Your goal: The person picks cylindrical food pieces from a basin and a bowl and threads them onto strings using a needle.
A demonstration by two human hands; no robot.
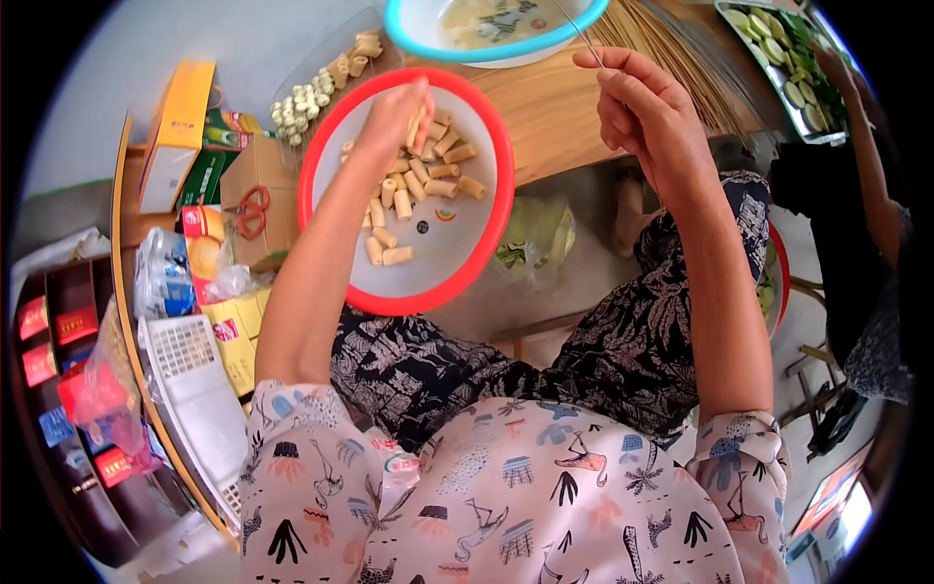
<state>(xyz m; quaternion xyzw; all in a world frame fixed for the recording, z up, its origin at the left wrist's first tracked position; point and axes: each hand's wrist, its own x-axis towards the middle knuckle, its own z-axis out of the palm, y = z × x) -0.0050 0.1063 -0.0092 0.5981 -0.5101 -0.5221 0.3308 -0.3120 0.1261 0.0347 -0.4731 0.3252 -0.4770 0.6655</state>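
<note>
Short tan cylindrical pieces [413, 183] lie in a loose pile inside a wide, pale basin with a red rim [503, 195], in front of me and to my left. Most are heaped toward the far side of the basin; a few lie nearer to me, beside a small rainbow print [445, 215] on its bottom. My left hand [397, 112] reaches in over the pile, thumb and fingers pinching a single tan piece [413, 128]. My right hand [642, 107] is raised in front of the desk [564, 122], clear of the basin, its thumb and forefinger pinching a thin skewer [578, 31] that points up and away; the other fingers are curled in.

Beyond the red rim, a second basin with a blue rim [398, 24] stands on the wooden desk, with cloudy liquid in it. To its right lies a spread of many long, thin sticks [671, 63]. On the left, behind the red rim, are a cluster of pale, knobbly pieces [302, 105] and more tan pieces [362, 54]. Red-handled scissors [253, 212] rest against a cardboard box [277, 190], near a tall yellow box [177, 131]. Below the desk edge sits a clear plastic bag [540, 238] with something green inside. At far right, another person's hand [834, 68] is over a tray [793, 115] of green slices and leaves.
</note>
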